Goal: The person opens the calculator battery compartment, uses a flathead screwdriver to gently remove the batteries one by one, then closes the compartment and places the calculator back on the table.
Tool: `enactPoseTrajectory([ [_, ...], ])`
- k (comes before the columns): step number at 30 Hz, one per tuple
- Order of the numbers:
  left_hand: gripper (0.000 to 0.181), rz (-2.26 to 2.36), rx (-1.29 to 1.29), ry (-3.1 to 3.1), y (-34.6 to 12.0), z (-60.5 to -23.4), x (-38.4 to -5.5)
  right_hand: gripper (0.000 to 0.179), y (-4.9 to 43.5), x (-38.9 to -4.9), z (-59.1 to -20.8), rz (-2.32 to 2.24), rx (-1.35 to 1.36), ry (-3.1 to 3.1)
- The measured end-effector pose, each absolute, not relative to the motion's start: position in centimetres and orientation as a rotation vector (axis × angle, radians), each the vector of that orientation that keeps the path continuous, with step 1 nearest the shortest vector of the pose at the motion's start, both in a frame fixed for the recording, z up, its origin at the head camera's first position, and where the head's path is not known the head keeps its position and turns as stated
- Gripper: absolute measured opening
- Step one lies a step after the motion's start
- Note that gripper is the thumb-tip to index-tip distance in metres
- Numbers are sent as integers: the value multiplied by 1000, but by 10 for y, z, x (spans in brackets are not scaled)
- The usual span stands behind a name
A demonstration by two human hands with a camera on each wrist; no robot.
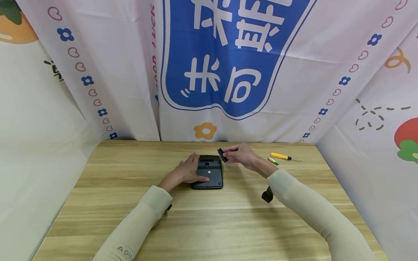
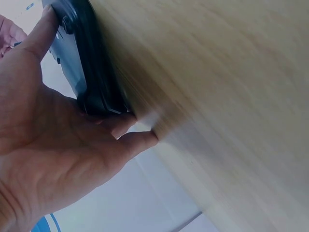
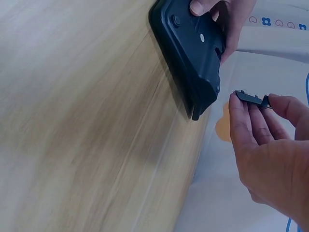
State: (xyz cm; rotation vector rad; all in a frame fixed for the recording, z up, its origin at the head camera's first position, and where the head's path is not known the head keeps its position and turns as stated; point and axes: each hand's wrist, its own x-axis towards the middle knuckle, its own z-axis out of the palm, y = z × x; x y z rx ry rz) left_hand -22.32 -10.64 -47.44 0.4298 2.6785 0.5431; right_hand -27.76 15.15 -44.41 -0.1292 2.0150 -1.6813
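A black calculator lies face down on the table, with an opened battery slot near its far end. My left hand grips it from the left, the thumb over its back and the fingers along its side and far edge. Just off its far right corner, my right hand pinches a small black battery cover between thumb and fingertips. In the right wrist view the cover shows small tabs along one edge and is held apart from the calculator.
To the right of my right hand, a green battery lies on the wooden table. Just beyond it is a screwdriver with a yellow handle. A printed cloth hangs behind the table's far edge.
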Motion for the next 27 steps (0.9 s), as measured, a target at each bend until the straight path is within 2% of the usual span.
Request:
enactPoseTrajectory([
  [22,111,544,428,2675,-105,-473,-223,28,133,-274,-442,-1588,-254,2152],
  [27,111,551,429,2675,-106,-473,-223,27,128,-271,-442,-1441,-384,2315],
])
